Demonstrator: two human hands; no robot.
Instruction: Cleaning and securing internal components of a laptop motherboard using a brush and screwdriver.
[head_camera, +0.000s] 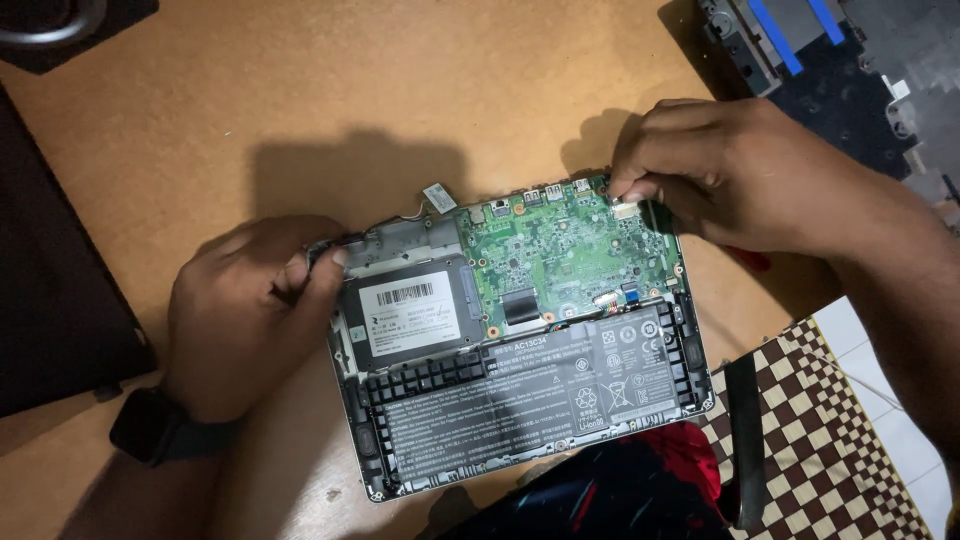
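An opened laptop base (520, 330) lies on a tan table, its insides facing up. A green circuit board (560, 250) fills the far right part, a dark drive with a white label (405, 312) sits at the left, and a long black battery (540, 390) runs along the near side. My left hand (250, 315) grips the base's far left corner, thumb over the edge. My right hand (735, 175) pinches at a small white connector (625, 208) on the board's far right corner. A red-handled tool (748, 258) shows beneath that hand.
A dark disassembled part with blue strips (800, 60) lies at the far right. A black flat object (50, 280) lies along the table's left side. A checkered cloth (830, 440) and a dark strap (745, 440) are at the near right. A red-black fabric (620, 490) sits below the laptop.
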